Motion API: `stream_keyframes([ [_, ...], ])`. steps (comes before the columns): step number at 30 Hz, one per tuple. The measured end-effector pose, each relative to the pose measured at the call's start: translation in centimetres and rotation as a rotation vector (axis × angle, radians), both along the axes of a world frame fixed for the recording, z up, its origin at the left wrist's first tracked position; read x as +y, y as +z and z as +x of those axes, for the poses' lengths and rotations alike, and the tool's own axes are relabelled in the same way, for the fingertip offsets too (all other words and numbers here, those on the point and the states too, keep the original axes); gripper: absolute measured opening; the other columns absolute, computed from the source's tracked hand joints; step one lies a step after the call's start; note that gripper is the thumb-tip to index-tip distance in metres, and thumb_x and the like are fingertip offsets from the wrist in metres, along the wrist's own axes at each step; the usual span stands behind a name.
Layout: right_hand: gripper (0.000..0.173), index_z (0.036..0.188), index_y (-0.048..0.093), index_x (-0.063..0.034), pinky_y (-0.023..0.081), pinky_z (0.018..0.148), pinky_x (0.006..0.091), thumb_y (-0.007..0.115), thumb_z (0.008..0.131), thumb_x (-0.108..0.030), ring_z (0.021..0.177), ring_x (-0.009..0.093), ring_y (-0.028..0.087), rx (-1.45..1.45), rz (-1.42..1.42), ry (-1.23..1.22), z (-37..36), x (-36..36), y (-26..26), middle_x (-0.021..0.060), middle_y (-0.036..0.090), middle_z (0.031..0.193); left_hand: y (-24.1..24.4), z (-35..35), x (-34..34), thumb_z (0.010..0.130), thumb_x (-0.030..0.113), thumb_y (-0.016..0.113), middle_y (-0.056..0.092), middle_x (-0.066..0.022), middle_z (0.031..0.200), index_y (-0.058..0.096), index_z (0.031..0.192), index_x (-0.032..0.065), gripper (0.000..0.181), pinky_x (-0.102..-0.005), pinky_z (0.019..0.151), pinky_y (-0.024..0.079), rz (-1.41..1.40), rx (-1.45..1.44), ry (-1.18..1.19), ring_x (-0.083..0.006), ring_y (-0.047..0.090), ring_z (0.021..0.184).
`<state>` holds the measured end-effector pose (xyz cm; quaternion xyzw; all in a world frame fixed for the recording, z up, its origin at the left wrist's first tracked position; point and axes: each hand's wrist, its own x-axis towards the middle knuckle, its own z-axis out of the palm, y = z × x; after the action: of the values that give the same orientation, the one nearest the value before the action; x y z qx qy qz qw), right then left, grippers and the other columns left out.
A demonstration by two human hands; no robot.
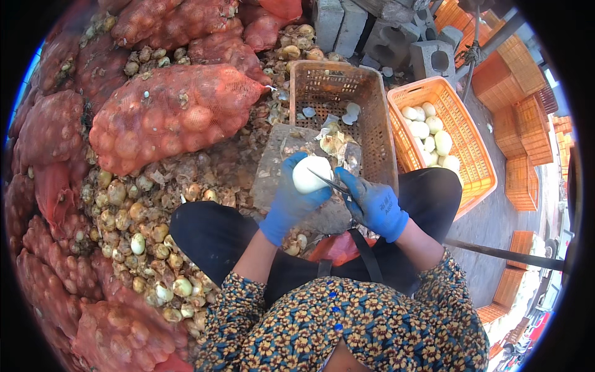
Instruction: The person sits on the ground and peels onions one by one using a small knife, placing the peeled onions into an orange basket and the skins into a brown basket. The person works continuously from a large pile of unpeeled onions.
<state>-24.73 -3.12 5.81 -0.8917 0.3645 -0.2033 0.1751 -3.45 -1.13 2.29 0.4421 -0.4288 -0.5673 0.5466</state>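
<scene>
A peeled white onion (310,176) rests in my left hand (294,200), which wears a blue work glove and cups it from the left and below. My right hand (375,204), gloved alike, grips a small knife (335,185). Its dark blade points up and left and lies against the onion's right side. Most of the knife's handle is hidden in my fist. Below both hands a worn board (274,162) carries dry onion skins (339,146). Behind it stands a dirty plastic crate (372,104) with a few pale onion peelings (351,113) inside.
At the right an orange crate (474,153) holds peeled onions (434,124). Red mesh sacks of onions (176,111) are piled at the left, beside loose unpeeled onions (135,211). Concrete blocks (432,58) stand at the back. Stacked orange crates (516,121) line the far right.
</scene>
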Motion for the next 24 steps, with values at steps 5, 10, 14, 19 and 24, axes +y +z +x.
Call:
stream_keyframes([
  [5,0.07,0.149,0.037,-0.0104,0.05,0.05,0.0395,0.065,0.084,-0.014,0.06,0.029,0.064,0.189,-0.105,0.062,-0.4,-0.5,0.0,0.0146,0.067,0.101,-2.8,-0.2,0.2,0.075,0.021,0.085,0.054,-0.0106,0.126,0.038,0.135,0.0086,0.078,-0.0329,0.095,0.051,-0.142,-0.243,-0.016,-0.0185,0.058,0.114],
  [10,0.068,0.149,0.036,-0.0099,0.048,0.048,0.0393,0.062,0.085,-0.014,0.057,0.028,0.063,0.251,-0.127,0.088,-1.1,-1.5,0.0,0.0137,0.066,0.096,-2.8,-1.1,0.9,0.072,0.015,0.085,0.056,-0.0133,0.122,0.04,0.132,0.0046,0.076,-0.0339,0.091,0.054,0.029,-0.012,-0.066,-0.021,0.061,0.11],
  [14,0.067,0.149,0.036,-0.0097,0.05,0.052,0.0417,0.06,0.086,-0.015,0.062,0.031,0.065,0.335,-0.104,0.042,-2.1,-2.4,-1.1,0.0145,0.066,0.094,-2.5,-1.6,1.4,0.074,0.021,0.084,0.053,-0.0105,0.124,0.039,0.133,0.0057,0.076,-0.0352,0.093,0.052,-0.044,-0.042,-0.064,-0.0202,0.058,0.113],
  [19,0.065,0.149,0.035,-0.0093,0.052,0.057,0.0439,0.059,0.089,-0.016,0.069,0.034,0.067,0.202,0.061,-0.091,-4.0,-3.4,-3.9,0.0171,0.067,0.091,-2.8,-2.0,1.6,0.072,0.022,0.085,0.051,-0.0092,0.124,0.04,0.132,0.0067,0.077,-0.0348,0.094,0.051,-0.096,-0.043,-0.009,-0.0198,0.057,0.112],
  [24,0.069,0.15,0.035,-0.0132,0.054,0.058,0.0416,0.063,0.087,-0.016,0.073,0.033,0.068,0.064,0.07,-0.013,-1.9,-0.8,-2.8,0.0189,0.063,0.119,-3.7,-2.0,0.6,0.073,0.02,0.086,0.051,-0.0114,0.125,0.038,0.131,0.0072,0.076,-0.0341,0.092,0.053,-0.096,-0.246,0.0,-0.0204,0.057,0.113],
])
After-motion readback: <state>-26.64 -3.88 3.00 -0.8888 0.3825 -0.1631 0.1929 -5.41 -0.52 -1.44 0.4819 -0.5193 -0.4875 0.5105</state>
